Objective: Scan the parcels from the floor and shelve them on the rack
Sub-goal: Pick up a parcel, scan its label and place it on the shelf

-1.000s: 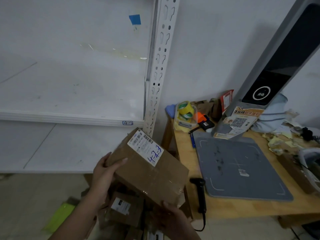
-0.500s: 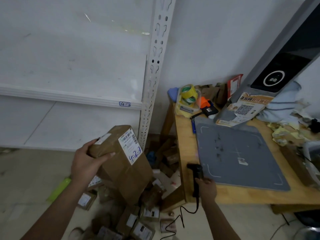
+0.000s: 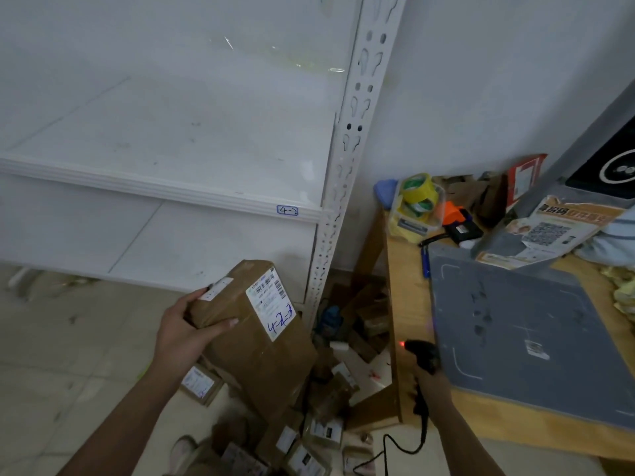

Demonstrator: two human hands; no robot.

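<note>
Pile (image 3: 309,438) of small parcels on the floor at my feet, labels face up. The scanner cable (image 3: 388,448) loops down among them.

Left hand (image 3: 182,333) grips the box (image 3: 254,338) at its upper end only, thumb across the top face. The box is tilted, its lower end hanging over the pile, in the air in front of the rack post (image 3: 343,166). The label (image 3: 271,300) faces up and right.

Right hand (image 3: 431,386) is closed round the handle of the scanner (image 3: 421,353) at the left edge of the tabletop (image 3: 405,286), near its front-left corner. The red light is on.

Risks, my judgement:
- One-hand grip at one end. The box could pivot and slip onto the pile.
- The beam doesn't look to be on the barcode. With the box tilted it may misread or not read.
- The beam could catch a floor label, so the wrong parcel gets logged.
- The cable could snag on the tabletop corner or my foot when I swing the scanner over.

Far: the shelf (image 3: 171,139) with tag 4-2 (image 3: 287,210) on its front edge near the post. The handwriting on the label looks to start 4-2, but it's too rough to be sure. Shelving blind could put the box in the wrong slot.
</note>
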